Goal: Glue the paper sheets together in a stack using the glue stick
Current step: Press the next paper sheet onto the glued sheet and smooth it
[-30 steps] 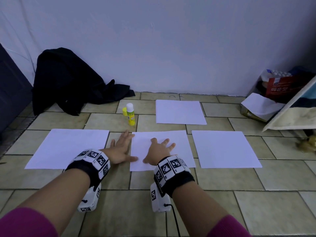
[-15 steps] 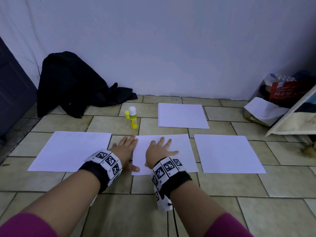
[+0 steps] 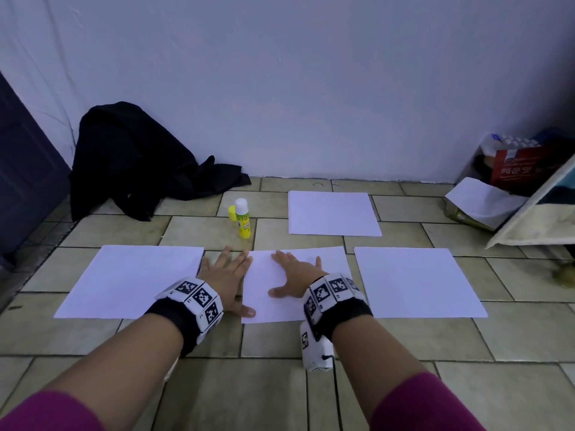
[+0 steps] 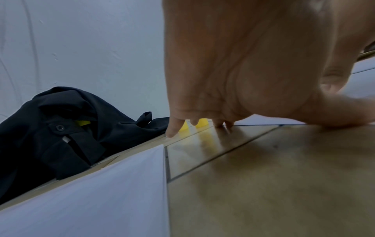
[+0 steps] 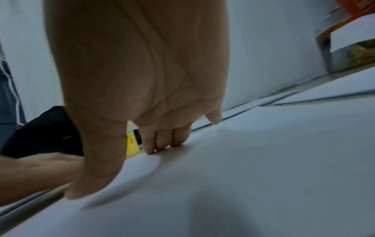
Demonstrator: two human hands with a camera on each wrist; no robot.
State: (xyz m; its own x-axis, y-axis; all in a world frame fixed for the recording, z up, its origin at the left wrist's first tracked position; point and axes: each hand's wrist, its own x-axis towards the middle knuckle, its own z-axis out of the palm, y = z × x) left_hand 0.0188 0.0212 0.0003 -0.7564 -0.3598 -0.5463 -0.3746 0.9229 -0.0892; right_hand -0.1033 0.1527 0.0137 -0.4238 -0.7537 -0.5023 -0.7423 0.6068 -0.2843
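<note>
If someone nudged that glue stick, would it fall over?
Probably. The glue stick stands upright, tall on a narrow base, so a sideways push would likely tip it. Being round, it may then roll on the smooth tiles. Its yellow cap is off beside it.

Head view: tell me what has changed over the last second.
Little. The right hand has drawn its spread fingers closer together, flat on the middle sheet; the left hand stays flat on the tiles, thumb at that sheet's left edge. Nothing gripped or released. Glue stick, its yellow cap and the other sheets are unmoved.
</note>
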